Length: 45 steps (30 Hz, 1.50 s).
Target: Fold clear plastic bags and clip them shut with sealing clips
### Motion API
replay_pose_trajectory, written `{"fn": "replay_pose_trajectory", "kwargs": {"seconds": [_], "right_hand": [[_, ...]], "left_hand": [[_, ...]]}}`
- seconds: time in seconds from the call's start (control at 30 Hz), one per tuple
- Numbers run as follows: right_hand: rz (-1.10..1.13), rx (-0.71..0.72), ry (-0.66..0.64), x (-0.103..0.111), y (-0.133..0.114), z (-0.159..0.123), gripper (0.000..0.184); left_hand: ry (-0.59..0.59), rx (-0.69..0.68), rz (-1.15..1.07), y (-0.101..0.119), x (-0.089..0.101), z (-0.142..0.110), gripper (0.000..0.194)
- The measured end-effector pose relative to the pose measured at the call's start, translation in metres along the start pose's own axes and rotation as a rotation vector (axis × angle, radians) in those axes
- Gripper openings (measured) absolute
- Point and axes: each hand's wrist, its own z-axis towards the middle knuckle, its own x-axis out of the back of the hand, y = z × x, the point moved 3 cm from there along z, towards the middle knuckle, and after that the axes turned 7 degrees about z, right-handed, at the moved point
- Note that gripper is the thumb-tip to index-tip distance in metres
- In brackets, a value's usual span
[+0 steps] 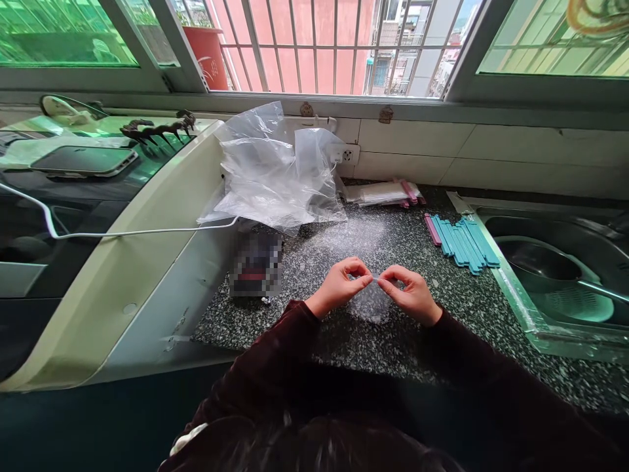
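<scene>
Both my hands meet low over the speckled counter, in a pinch at the thumb and forefinger. Between them is the top edge of what looks like a small clear plastic bag [369,305]; its see-through body blends with the stone below. My left hand [341,285] closes on the edge from the left, and my right hand [410,292] from the right, the fingertips almost touching. To the right lies a heap of flat light-blue strips [464,241] with a pink strip [433,230] at its left end. Behind, clear packets [378,193] with pink strips rest near the wall.
Crumpled clear plastic bags [275,174] fill the back left of the counter [314,328]. A blurred dark item [255,265] lies in front of them. At right is a sink [528,321] with a pan [535,257]. A white cable [147,232] crosses the appliance [162,210] on the left.
</scene>
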Motion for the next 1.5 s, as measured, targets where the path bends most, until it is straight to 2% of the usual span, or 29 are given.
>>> {"fn": "replay_pose_trajectory", "kwargs": {"seconds": [0.23, 0.47, 1.0, 1.3, 1.5], "right_hand": [[-0.006, -0.009, 0.007, 0.0000, 0.0009, -0.0007, 0.022], [-0.005, -0.004, 0.047, 0.0028, 0.0021, -0.0012, 0.022], [-0.022, 0.019, 0.044, 0.0027, 0.0005, 0.0000, 0.019], [-0.033, 0.042, 0.028, -0.0002, 0.0011, -0.0005, 0.020], [-0.033, 0.016, 0.026, -0.0006, 0.0014, -0.0006, 0.023]], "left_hand": [[-0.024, 0.029, 0.033, -0.0010, -0.0015, 0.0004, 0.011], [0.028, 0.031, -0.033, -0.0013, 0.0042, 0.0005, 0.011], [0.022, 0.084, -0.011, -0.0011, 0.0028, 0.0006, 0.009], [0.019, 0.013, 0.110, -0.0013, -0.0005, 0.0012, 0.008], [0.021, 0.029, 0.122, -0.0026, -0.0012, 0.0007, 0.009]]}}
